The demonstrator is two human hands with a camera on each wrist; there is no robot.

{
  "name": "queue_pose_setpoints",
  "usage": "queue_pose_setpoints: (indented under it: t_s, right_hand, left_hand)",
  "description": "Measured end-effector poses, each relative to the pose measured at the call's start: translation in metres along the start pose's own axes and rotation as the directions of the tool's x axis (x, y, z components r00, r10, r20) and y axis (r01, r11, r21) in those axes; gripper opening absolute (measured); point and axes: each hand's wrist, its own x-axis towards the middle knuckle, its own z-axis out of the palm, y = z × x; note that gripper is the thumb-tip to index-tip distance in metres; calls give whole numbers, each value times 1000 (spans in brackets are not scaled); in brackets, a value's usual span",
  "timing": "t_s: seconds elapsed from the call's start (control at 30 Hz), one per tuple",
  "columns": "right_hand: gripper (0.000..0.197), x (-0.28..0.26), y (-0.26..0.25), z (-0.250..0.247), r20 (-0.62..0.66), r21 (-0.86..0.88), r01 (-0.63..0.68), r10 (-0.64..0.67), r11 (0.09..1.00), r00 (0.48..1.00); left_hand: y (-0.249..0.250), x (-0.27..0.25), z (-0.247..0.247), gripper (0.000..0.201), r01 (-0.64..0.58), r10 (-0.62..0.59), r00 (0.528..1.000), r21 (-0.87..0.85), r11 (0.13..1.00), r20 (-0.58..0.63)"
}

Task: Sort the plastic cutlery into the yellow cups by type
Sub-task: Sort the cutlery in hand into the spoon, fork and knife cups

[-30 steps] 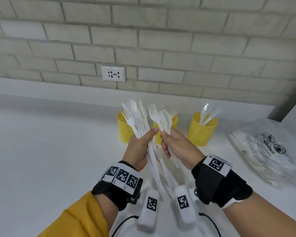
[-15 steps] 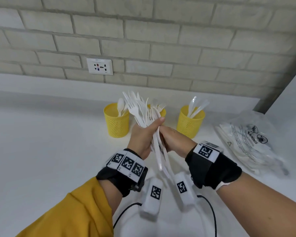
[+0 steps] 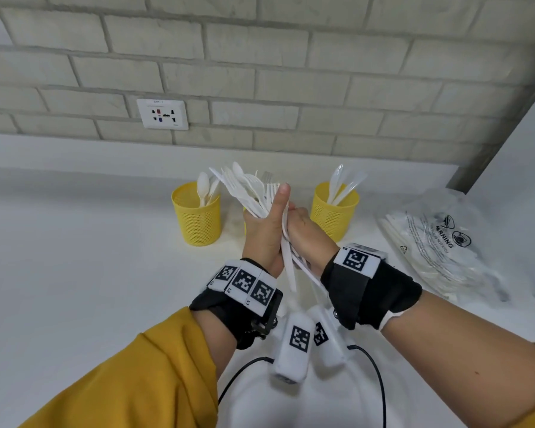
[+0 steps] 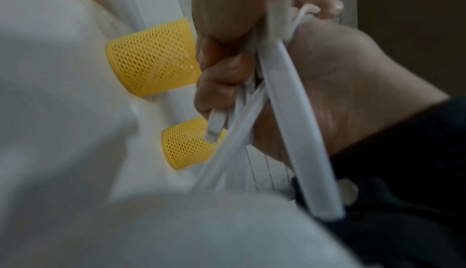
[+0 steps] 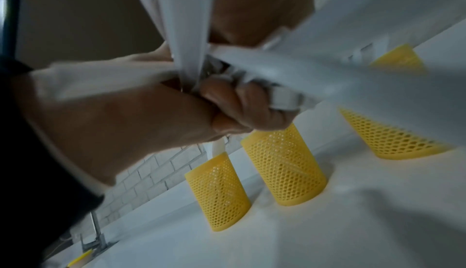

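My left hand (image 3: 266, 223) grips a fanned bundle of white plastic cutlery (image 3: 247, 189), forks and spoons pointing up, thumb raised along it. My right hand (image 3: 303, 227) presses against the left and curls round the handles lower down. Three yellow mesh cups stand behind on the white counter. The left cup (image 3: 198, 217) holds spoons and the right cup (image 3: 334, 211) holds clear knives. My hands mostly hide the middle cup (image 5: 285, 168). In the left wrist view, curled fingers (image 4: 219, 73) clasp the white handles (image 4: 290, 112).
A clear plastic bag (image 3: 439, 242) with warning print lies on the counter at the right. The brick wall carries a white socket (image 3: 162, 114). A wall corner rises at far right. A tap (image 5: 95, 232) shows beyond the cups.
My right hand has slid down from the tips of the cutlery to the handles and closed against the left hand. The bundle has drawn together, and the spoon cup has come into view.
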Motion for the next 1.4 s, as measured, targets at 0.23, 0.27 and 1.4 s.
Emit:
queue_pose_setpoints:
  t_s: [0.23, 0.27, 1.4]
  right_hand:
    - [50, 2, 7, -15, 163, 9, 12, -13, 1000, 987]
    - [43, -3, 5, -17, 201, 60, 31, -43, 998, 979]
    - [20, -62, 10, -42, 182, -812, 393, -453, 431, 873]
  left_hand:
    - [-8, 0, 5, 84, -19, 14, 998, 83, 996, 65]
    - [-7, 1, 5, 79, -41, 36, 998, 102, 994, 45]
    - [24, 36, -16, 59, -105, 39, 903, -133, 986, -427]
